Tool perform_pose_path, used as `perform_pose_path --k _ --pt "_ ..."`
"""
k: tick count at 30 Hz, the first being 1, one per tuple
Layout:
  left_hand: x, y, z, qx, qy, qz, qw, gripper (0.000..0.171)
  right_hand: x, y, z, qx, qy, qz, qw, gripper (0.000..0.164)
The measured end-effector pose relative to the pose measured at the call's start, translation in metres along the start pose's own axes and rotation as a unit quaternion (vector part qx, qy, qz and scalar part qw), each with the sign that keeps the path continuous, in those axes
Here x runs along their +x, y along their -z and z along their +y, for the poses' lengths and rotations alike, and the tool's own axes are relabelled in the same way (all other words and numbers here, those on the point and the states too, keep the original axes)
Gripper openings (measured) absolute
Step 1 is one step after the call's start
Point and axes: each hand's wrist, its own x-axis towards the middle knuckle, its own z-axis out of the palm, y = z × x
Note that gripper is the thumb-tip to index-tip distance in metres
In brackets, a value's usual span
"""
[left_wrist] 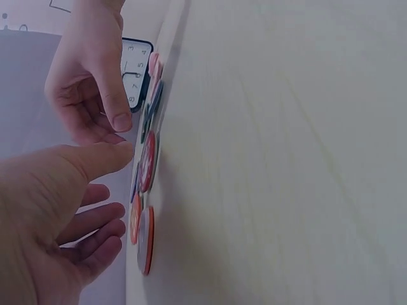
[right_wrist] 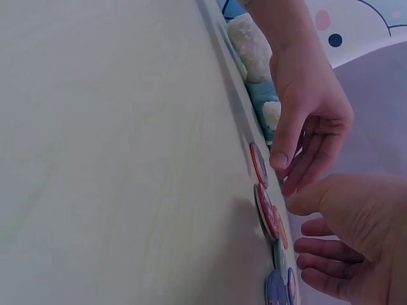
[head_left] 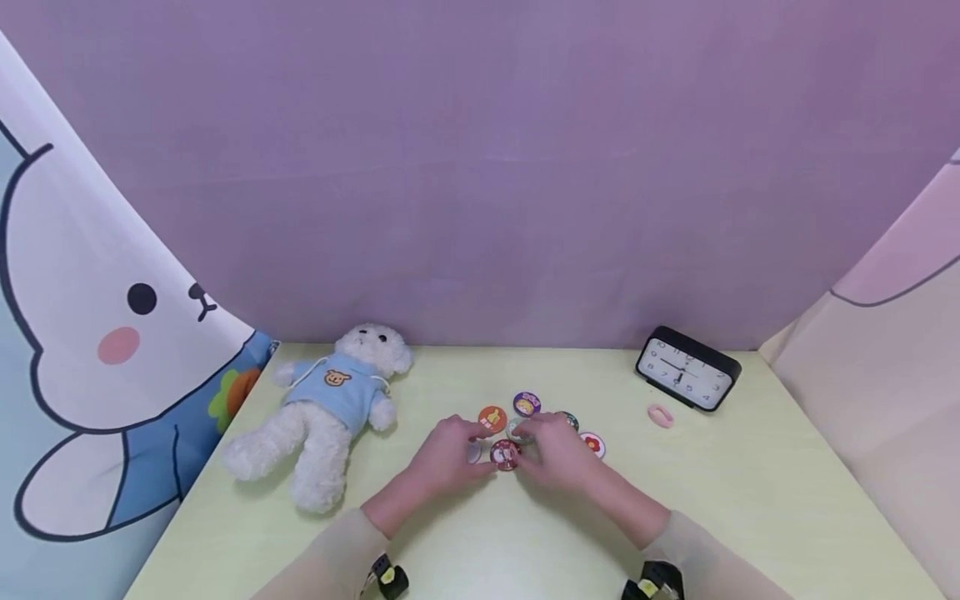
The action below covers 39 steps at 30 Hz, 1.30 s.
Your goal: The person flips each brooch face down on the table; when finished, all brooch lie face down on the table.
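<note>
Several round badges lie in a cluster on the table, between and around both hands. My left hand (head_left: 450, 450) is at the left of the cluster, fingers loosely bent, beside a pale badge (head_left: 474, 452) with a red-orange edge (left_wrist: 150, 241). My right hand (head_left: 558, 450) hovers over the right side, its fingers partly covering a light green badge (head_left: 516, 429). Between the two thumbs is a dark red badge (head_left: 506, 455). Neither hand visibly grips a badge. Behind them are an orange badge (head_left: 492, 418) and a purple badge (head_left: 527, 404); a dark green badge (head_left: 572, 420) and a white flower badge (head_left: 593, 444) sit to the right.
A white plush toy (head_left: 330, 417) in a blue top lies on the left of the table (head_left: 750, 500). At the back right stands a black-framed clock (head_left: 687, 369), with a small pink ring-shaped item (head_left: 661, 416) in front. A purple cloth (head_left: 480, 183) hangs behind the table.
</note>
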Motion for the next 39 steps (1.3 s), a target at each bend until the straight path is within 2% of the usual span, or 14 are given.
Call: perform_pose_path --k 5,10,18,23,26,32,39 --pt "0.003 -0.009 0.004 0.019 0.006 -0.022 0.9996 0.049 -0.009 -0.002 -0.001 0.007 -0.015 -0.027 1.000 0.033" --pt "0.003 -0.014 0.006 0.026 0.016 -0.028 0.9992 0.045 -0.013 -0.004 -0.004 -0.005 -0.022 -0.040 0.999 0.039" --pt "0.002 -0.017 0.007 0.045 0.018 -0.003 0.9988 0.035 -0.012 -0.012 -0.001 0.009 -0.026 -0.025 0.999 0.036" --pt "0.000 -0.019 0.007 0.040 -0.008 0.042 0.9983 0.032 -0.013 -0.012 0.003 0.021 -0.011 0.027 0.999 0.029" --pt "-0.001 -0.014 0.009 -0.001 -0.027 0.086 0.9959 0.034 -0.012 -0.009 0.006 0.022 0.009 0.067 0.997 0.029" --pt "-0.001 -0.002 0.015 -0.078 -0.066 0.163 0.9813 0.038 -0.011 0.005 0.009 0.019 0.033 0.125 0.991 0.031" --pt "0.000 0.001 0.017 -0.147 -0.087 0.205 0.9638 0.027 -0.010 0.014 0.009 0.032 0.079 0.165 0.983 0.019"
